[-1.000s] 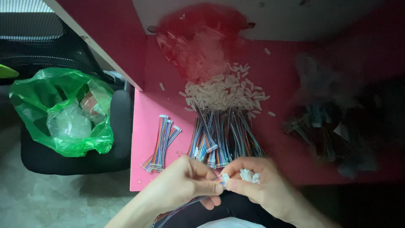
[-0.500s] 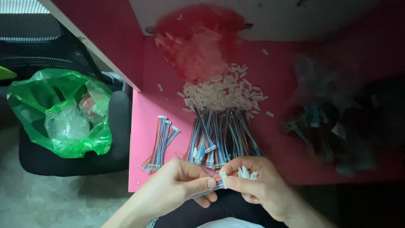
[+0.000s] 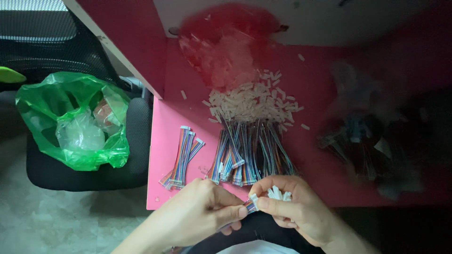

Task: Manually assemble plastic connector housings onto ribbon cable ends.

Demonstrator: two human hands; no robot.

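My left hand (image 3: pixel 197 212) pinches the end of a multicoloured ribbon cable (image 3: pixel 248 206) at the near edge of the pink table (image 3: pixel 162 164). My right hand (image 3: pixel 295 203) meets it fingertip to fingertip, pinching a small white connector (image 3: pixel 254 198) at the cable's end, with several more white connectors (image 3: pixel 278 193) cupped in its palm. Just beyond the hands lies a large bundle of coloured ribbon cables (image 3: pixel 252 153). A smaller bundle of cables with white ends (image 3: pixel 182 157) lies to the left.
A heap of loose white connectors (image 3: pixel 252 104) lies past the cables, below a clear red-tinted plastic bag (image 3: pixel 228 44). A dark bag of cables (image 3: pixel 372 146) sits at the right. Left of the table, a green plastic bag (image 3: pixel 75 120) rests on a black chair (image 3: pixel 134 155).
Both hands have stayed together at the table's near edge, shifting only slightly while the fingers work the connector and the cable end. Nothing else has moved.
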